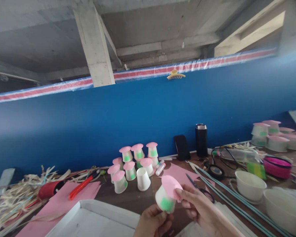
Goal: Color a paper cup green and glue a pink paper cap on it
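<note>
Near the table's front, my left hand (155, 221) grips a white paper cup (160, 197) with a green patch on its side, holding it tilted. My right hand (196, 205) pinches the edge of a pink paper disc (171, 186) that lies against the cup's end. Whether the disc is stuck to the cup I cannot tell. Just beyond stands a plain white paper cup (143, 179), upside down. Around it are several upside-down cups topped with pink discs (130, 170), some of them stacked. Scissors (199, 188) lie partly behind my right hand.
A white box lid (98, 217) and pink paper (54, 207) lie at left, beside paper strips (12, 204). A black phone (182, 147) and a black flask (201, 141) stand against the blue partition (148, 121). White bowls (251, 185) and blue-green cords (227, 192) are at right.
</note>
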Tool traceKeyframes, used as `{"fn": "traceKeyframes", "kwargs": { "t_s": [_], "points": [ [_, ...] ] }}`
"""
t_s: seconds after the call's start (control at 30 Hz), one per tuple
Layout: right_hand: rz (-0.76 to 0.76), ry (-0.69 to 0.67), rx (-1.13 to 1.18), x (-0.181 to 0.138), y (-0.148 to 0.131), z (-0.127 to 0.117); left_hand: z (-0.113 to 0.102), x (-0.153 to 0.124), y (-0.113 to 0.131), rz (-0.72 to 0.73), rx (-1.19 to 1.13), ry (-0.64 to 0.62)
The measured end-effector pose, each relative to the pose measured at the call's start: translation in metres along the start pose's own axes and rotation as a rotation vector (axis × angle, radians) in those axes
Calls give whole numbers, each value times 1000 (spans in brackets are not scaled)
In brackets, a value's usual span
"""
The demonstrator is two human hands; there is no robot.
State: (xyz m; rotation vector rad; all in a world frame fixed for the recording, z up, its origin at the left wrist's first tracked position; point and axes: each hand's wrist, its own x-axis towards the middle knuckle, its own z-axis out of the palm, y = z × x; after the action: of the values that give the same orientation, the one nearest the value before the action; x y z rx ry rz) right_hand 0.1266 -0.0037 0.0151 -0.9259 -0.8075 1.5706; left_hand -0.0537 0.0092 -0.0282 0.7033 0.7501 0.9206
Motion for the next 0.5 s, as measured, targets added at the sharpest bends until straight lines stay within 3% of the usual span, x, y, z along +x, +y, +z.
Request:
{"fn": "traceKeyframes", "kwargs": {
  "t_s": [0.27, 0.5],
  "points": [
    [-56, 39, -21, 5, 1, -4, 7, -2, 2, -11, -53, 15],
    [-232, 323, -165, 18, -2, -20, 10, -9, 10, 137, -147, 128]
  ]
}}
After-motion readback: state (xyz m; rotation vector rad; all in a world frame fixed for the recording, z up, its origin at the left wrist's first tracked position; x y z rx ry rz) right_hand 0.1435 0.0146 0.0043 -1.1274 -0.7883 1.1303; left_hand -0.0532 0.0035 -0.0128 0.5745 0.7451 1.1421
